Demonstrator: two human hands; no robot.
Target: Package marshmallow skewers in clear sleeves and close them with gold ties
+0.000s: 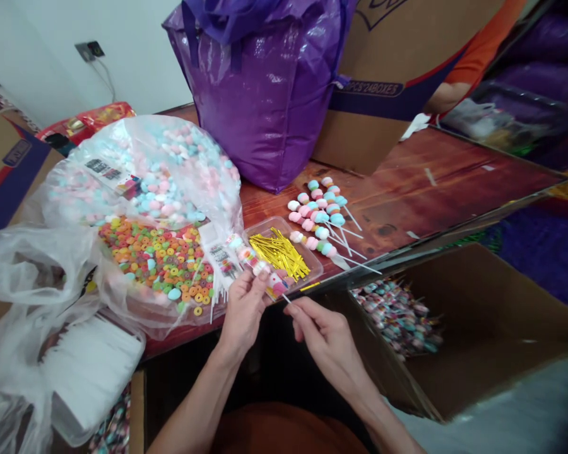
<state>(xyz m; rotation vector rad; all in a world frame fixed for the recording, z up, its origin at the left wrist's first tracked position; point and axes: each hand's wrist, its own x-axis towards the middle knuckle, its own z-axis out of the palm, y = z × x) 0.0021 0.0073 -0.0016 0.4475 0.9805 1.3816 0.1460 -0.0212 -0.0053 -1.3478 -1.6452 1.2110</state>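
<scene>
My left hand (246, 306) is closed around a wrapped marshmallow candy skewer (249, 257), in a clear bag with a colourful printed end. The fingers of my right hand (324, 325) pinch the skewer's white stick, which points toward it. Just behind the skewer is a clear plastic tub (319, 270) with gold twist ties (284, 252). Several unwrapped candy skewers (315, 211) lie in a group to the right of the tub. Left of my left hand are printed plastic bags (223, 260) and loose white sticks (216, 302).
A large clear bag (137, 135) holds marshmallows and ring candies (156, 258). White sticks (89, 372) fill a container at lower left. A purple bag (265, 94) and carton (350, 139) stand behind. Wrapped skewers (397, 315) lie in an open box (492, 359). Another person's orange sleeve (487, 47) shows.
</scene>
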